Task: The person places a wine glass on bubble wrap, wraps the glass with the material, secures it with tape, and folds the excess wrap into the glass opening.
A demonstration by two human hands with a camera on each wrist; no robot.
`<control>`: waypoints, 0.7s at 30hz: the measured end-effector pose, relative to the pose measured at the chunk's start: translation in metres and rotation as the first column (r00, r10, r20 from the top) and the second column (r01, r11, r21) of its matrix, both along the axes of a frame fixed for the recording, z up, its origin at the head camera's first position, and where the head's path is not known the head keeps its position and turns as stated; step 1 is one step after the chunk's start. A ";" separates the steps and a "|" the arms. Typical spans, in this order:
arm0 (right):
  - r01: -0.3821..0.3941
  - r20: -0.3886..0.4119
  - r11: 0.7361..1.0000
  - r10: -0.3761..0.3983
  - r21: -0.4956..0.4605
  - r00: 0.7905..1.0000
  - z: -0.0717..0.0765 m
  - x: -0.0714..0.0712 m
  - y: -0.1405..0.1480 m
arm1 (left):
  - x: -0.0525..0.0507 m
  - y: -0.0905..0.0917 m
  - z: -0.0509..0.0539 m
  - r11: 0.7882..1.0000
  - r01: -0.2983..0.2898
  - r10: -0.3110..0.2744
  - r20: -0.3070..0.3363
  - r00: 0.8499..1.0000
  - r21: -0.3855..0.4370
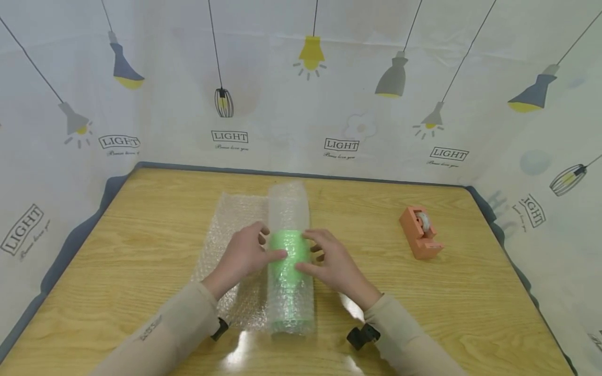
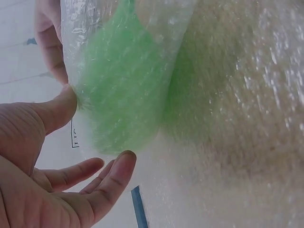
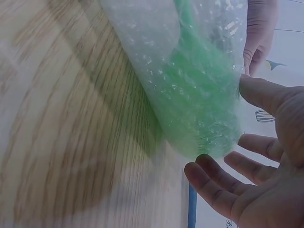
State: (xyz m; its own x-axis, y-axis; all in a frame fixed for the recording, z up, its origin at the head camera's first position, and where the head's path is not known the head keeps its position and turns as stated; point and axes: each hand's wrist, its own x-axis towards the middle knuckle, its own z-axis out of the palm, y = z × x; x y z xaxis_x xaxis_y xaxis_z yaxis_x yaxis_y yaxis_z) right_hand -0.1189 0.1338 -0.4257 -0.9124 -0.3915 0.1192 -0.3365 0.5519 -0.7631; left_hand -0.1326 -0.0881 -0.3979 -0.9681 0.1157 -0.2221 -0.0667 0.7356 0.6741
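A roll of clear bubble wrap (image 1: 288,203) lies lengthwise on the table, with a green thing (image 1: 287,243) inside it. Through the wrap that thing looks broad at one part and narrow along another, somewhat like a goblet; its exact kind is blurred. My left hand (image 1: 244,253) is at the roll's left side, its thumb (image 2: 64,107) touching the wrap and its other fingers spread and loosely bent. On the right side, my right hand (image 1: 336,261) touches the roll with its thumb (image 3: 261,92), the other fingers spread beside the wrap.
A flat sheet of bubble wrap (image 1: 235,214) extends left from the roll, partly under my left arm. An orange tape dispenser (image 1: 420,235) with a tape roll stands at the right on the wooden table (image 1: 141,224). Printed curtains (image 1: 282,104) enclose the table's back and sides.
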 end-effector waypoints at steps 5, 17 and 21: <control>0.004 0.000 1.000 -0.004 0.010 1.000 0.000 0.000 -0.004 | 0.002 -0.003 0.002 0.999 0.025 -0.025 -0.028 0.999 0.020; 0.002 -0.046 0.999 0.000 0.039 0.999 0.003 0.002 -0.016 | 0.003 -0.018 0.002 0.996 0.079 -0.080 0.032 0.996 0.029; -0.013 -0.081 0.999 0.017 0.046 0.997 0.002 0.002 -0.017 | 0.002 -0.022 0.002 0.996 0.083 -0.085 0.047 0.995 0.035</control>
